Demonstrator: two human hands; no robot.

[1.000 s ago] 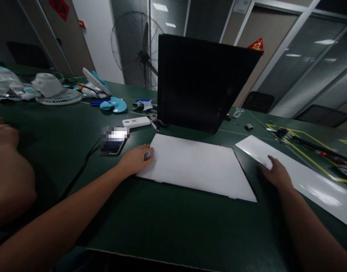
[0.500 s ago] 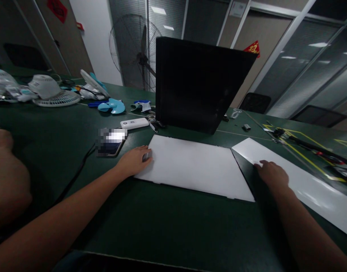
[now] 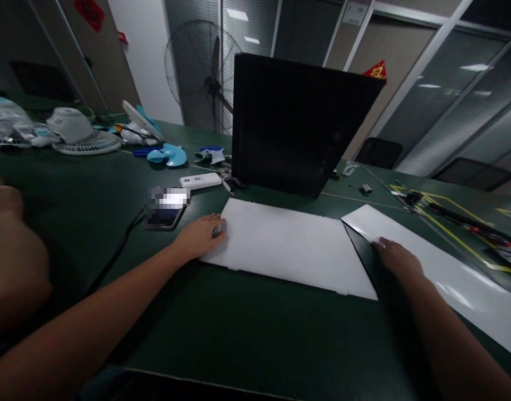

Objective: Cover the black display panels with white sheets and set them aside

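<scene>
A flat white panel (image 3: 289, 248) with a thin dark border lies on the green table in front of me. My left hand (image 3: 200, 236) is closed at its left edge, thumb and fingers on the border. A small greyish patch shows between them; I cannot make out what it is. To the right, a long glossy white sheet (image 3: 443, 273) lies at a slant, its far left corner close to the panel's right corner. The sheet's near edge is pinched by my right hand (image 3: 399, 257), with the fingertips partly hidden.
A large black screen-like casing (image 3: 297, 128) stands behind the panel. Left of it are a white handheld device (image 3: 201, 181), a phone (image 3: 167, 211) with a cable, a blue fan blade (image 3: 167, 155) and fan parts (image 3: 86, 139). Another person's arm (image 3: 13, 262) rests far left.
The whole view has shifted slightly to the right. My right hand's fingers have drawn together at the sheet's edge. My left hand keeps its place on the panel.
</scene>
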